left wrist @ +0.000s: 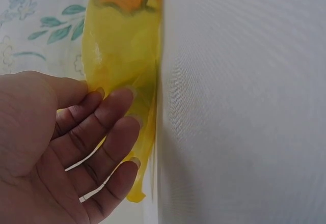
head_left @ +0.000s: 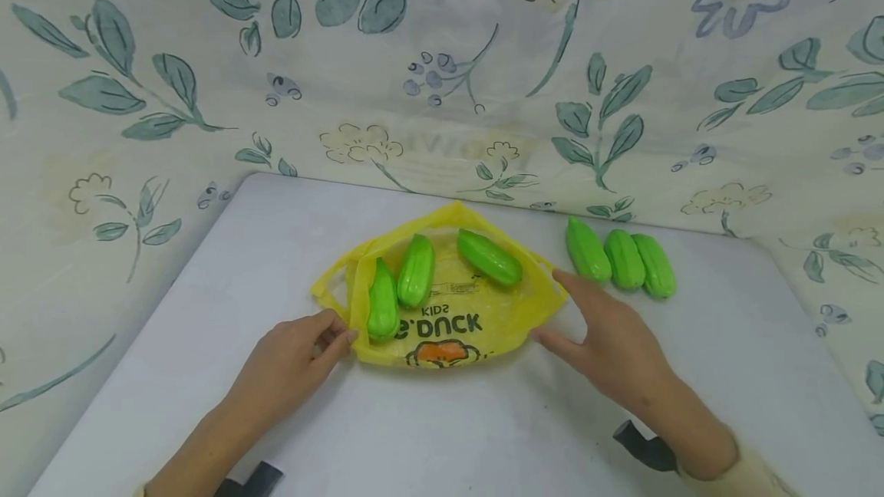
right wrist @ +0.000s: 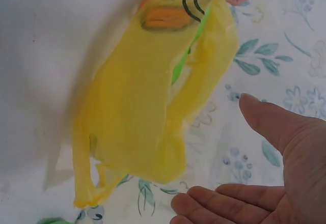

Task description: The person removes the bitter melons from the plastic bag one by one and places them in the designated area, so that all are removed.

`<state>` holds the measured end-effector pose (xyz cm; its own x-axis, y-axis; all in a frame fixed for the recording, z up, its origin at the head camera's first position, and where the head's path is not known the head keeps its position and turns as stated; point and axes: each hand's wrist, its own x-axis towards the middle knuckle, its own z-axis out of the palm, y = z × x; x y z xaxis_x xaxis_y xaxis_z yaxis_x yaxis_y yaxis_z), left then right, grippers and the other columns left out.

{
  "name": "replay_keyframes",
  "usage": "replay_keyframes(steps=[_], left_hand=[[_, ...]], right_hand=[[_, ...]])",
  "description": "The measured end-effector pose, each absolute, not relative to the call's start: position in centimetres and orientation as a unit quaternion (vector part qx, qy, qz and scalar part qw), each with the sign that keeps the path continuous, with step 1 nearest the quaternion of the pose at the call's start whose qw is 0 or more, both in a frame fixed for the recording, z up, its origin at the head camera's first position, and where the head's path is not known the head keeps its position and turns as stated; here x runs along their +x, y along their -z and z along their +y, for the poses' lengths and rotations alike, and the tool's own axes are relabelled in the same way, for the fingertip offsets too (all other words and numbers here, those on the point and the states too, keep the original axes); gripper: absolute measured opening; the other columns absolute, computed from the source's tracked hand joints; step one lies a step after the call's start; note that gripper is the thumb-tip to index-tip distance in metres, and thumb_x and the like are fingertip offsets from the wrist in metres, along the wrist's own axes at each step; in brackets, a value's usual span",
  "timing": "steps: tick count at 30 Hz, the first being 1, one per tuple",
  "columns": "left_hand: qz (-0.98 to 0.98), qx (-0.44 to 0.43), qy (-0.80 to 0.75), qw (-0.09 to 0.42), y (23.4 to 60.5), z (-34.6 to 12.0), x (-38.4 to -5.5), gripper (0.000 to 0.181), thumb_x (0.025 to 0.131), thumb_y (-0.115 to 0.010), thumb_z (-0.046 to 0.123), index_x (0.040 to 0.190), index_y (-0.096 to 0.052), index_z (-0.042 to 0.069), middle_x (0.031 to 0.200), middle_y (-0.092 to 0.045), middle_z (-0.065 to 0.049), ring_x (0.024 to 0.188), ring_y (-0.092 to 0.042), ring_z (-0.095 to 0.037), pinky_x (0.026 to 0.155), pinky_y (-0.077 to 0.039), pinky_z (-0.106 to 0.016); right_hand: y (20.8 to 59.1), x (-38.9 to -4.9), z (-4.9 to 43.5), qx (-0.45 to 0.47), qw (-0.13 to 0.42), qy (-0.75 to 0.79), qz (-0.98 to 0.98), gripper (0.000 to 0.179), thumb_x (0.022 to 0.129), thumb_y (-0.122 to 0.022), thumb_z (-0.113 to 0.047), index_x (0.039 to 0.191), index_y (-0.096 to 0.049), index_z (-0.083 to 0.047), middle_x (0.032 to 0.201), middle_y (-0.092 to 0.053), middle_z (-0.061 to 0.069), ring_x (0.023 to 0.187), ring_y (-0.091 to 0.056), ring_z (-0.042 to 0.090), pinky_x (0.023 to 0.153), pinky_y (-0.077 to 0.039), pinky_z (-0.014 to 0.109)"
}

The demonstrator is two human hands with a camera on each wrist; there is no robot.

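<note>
A yellow plastic bag (head_left: 500,320) printed with dark lettering and an orange-beaked duck lies on the table, its mouth spread wide. Inside it are three glossy green ridged gourds: one gourd (head_left: 383,305) at the left, another gourd (head_left: 417,273) beside it and a third gourd (head_left: 489,258) farther right. My left hand (head_left: 297,355) pinches the bag's near left edge between thumb and forefinger; the other fingers (left wrist: 122,137) lie along the plastic. At the bag's right end is my right hand (head_left: 615,343), thumb and fingers spread, holding nothing in the right wrist view.
Three more green gourds (head_left: 627,259) lie side by side on the white table (head_left: 456,436), right of the bag and just beyond my right hand. A flower-printed cloth (head_left: 456,113) hangs behind the table's back edge. Dark straps (head_left: 645,447) show near both wrists.
</note>
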<state>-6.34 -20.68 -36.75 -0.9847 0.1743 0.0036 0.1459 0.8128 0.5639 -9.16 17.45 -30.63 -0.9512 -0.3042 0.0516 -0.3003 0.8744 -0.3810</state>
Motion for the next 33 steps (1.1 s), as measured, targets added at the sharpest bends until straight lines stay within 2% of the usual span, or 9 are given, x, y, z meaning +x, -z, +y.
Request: replay_keyframes(steps=[17,33], left_hand=[[0.953,0.077,-0.291,0.028,36.8,-20.7,-6.4,0.013,0.102,-0.071,0.027,0.094,-0.068,0.017,0.079,-0.066,0.013,0.07,-0.056,-0.006,0.065,-0.05,-0.03],[0.954,0.086,-0.288,0.015,36.9,-20.7,-6.3,0.014,0.102,-0.071,0.027,0.093,-0.067,0.018,0.077,-0.064,0.014,0.069,-0.055,-0.006,0.063,-0.048,-0.029]], right_hand=[[31.5,-9.6,16.3,-0.181,0.0,0.189,0.965,0.072,0.093,-0.082,-0.034,0.151,-0.051,-0.003,0.147,-0.058,0.019,0.132,-0.058,0.039,0.106,-0.048,0.054],[32.0,-10.5,15.2,-0.192,0.006,0.192,0.963,0.072,0.095,-0.079,-0.038,0.15,-0.051,-0.002,0.146,-0.059,0.018,0.131,-0.059,0.038,0.105,-0.049,0.053]])
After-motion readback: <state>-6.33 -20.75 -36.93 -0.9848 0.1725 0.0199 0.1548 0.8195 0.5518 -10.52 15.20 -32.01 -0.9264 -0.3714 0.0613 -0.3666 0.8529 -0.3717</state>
